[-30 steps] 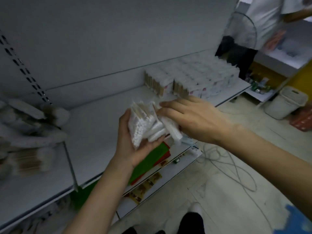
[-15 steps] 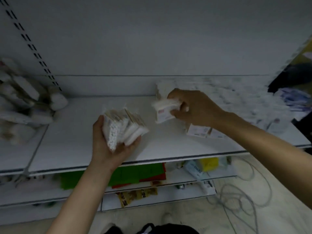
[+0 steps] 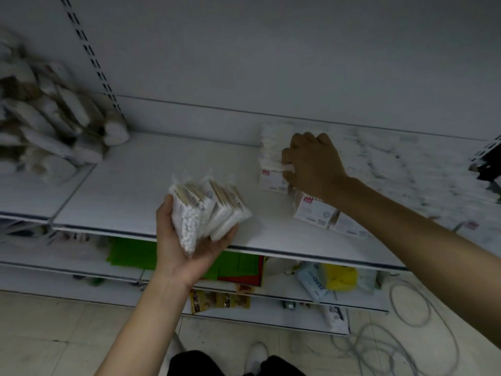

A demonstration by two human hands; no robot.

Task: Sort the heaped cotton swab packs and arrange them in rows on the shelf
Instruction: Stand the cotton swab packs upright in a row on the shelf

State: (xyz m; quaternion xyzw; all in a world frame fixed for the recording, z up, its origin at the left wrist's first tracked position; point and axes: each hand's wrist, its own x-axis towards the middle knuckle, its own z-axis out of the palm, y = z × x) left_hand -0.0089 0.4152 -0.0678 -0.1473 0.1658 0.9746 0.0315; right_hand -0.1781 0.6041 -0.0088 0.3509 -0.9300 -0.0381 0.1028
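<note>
My left hand (image 3: pixel 184 253) grips a bundle of clear cotton swab packs (image 3: pixel 208 213), palm up, just above the front edge of the white shelf (image 3: pixel 151 191). My right hand (image 3: pixel 311 164) reaches further back and pinches a single swab pack (image 3: pixel 272 180) standing at the left end of the arranged rows of packs (image 3: pixel 406 169) on the shelf's right half. A loose heap of swab packs (image 3: pixel 48 131) lies on the neighbouring shelf at the far left.
A slotted upright (image 3: pixel 89 55) divides the back panel. Lower shelves hold green and red sheets (image 3: pixel 238 264), a blue wipes pack (image 3: pixel 311 280) and a yellow bag (image 3: pixel 341 278). Grey cable (image 3: pixel 414 316) loops on the tiled floor at the right. My shoes show at the bottom.
My right hand took one pack from the bundle and carried it right and back to the rows on the shelf. The view swung left toward the shelf; my left hand kept its bundle.
</note>
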